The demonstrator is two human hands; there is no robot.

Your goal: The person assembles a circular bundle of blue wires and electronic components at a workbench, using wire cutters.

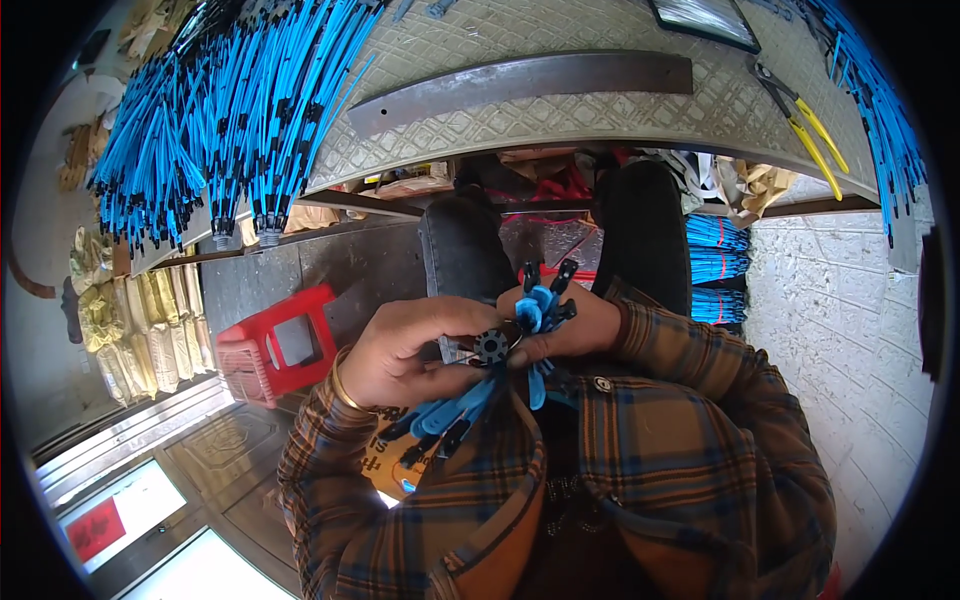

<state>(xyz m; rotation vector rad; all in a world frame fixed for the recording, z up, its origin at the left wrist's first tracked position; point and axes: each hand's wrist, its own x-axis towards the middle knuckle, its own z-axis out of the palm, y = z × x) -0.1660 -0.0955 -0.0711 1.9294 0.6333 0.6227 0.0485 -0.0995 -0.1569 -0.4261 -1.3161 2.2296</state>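
My left hand [415, 345] is closed on a small black round piece [491, 347] with holes around its edge, held in front of my chest. Blue strips with black ends [450, 415] fan out below that piece, toward my jacket. Close beside it, my right hand [578, 325] grips another bunch of blue strips [541, 307] with black tips pointing up and away. The right thumb nearly meets the black piece. Between the two hands the strips overlap, and I cannot tell where one bunch ends and the other begins.
The patterned worktop [560, 120] ahead carries a long metal bar [530, 85] and yellow-handled pliers [805, 130]. Large bundles of blue strips [270, 110] hang over its left edge, with more strips [865, 90] at the right. A red stool [290, 345] stands on the floor at left.
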